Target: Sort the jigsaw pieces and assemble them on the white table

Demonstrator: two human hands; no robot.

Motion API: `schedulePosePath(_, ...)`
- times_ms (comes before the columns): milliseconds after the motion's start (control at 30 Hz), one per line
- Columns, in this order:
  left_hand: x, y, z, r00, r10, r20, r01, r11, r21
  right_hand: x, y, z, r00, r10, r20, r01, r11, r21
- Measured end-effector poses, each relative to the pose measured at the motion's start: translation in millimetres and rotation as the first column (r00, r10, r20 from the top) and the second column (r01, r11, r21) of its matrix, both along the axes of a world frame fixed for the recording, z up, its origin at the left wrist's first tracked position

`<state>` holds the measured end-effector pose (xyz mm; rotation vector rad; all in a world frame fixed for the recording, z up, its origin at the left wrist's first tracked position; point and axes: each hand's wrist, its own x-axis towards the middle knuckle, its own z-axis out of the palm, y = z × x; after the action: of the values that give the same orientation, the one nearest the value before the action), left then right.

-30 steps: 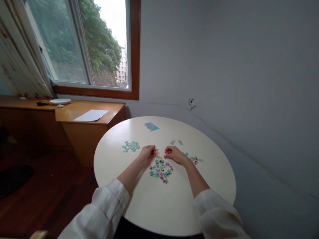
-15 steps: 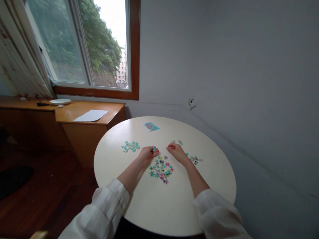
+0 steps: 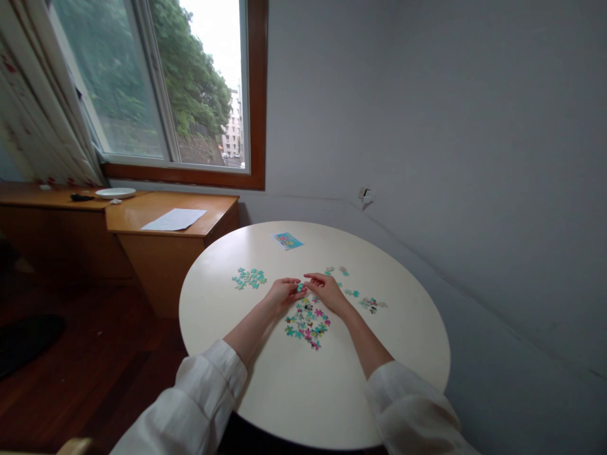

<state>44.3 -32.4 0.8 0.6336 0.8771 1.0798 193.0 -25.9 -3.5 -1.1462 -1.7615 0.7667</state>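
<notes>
My left hand and my right hand meet over the round cream table, fingertips together on a small teal puzzle piece. Both hands pinch it from either side. Just below them lies a heap of loose puzzle pieces in teal, pink and yellow. A smaller teal cluster lies left of my left hand. A few scattered pieces lie to the right of my right hand, and two or three more sit beyond it.
A blue picture card lies at the table's far side. A wooden desk with a sheet of paper and a white plate stands to the left under the window. Grey walls close in at right.
My right hand has moved left from the table surface to meet my left hand, and both now pinch the teal piece that my left hand held alone.
</notes>
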Motion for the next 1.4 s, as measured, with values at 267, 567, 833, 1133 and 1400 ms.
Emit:
schedulePosePath(267, 0.8, -0.5, 0.0, 0.999, -0.033, -0.023, 0.033, 0.999, 0.007, -4.0, -4.0, 0.1, 0.996, 0.039, 0.075, -0.040, 0.999, 0.018)
schedulePosePath(567, -0.6, -0.3, 1.8, 0.999, -0.042, 0.024, 0.042, 0.999, -0.002, -3.7, -1.9, -1.4, 0.998, 0.006, 0.068, -0.009, 0.999, 0.043)
schedulePosePath(833, 0.5, -1.9, 4.9, 0.999, -0.030, 0.028, 0.030, 1.000, -0.002, -1.4, 1.5, -3.2, 0.998, -0.036, 0.042, 0.035, 0.999, 0.035)
schedulePosePath(1133, 0.5, -2.4, 6.8, 1.000, -0.029, 0.012, 0.029, 1.000, -0.002, -1.6, 4.0, -5.7, 0.996, -0.086, 0.010, 0.086, 0.996, 0.036)
schedulePosePath(1400, 0.8, -4.2, 3.0, 0.955, 0.064, -0.289, 0.001, 0.976, 0.219, -2.4, 1.2, -2.5, 0.998, -0.056, -0.001, 0.056, 0.998, 0.043)
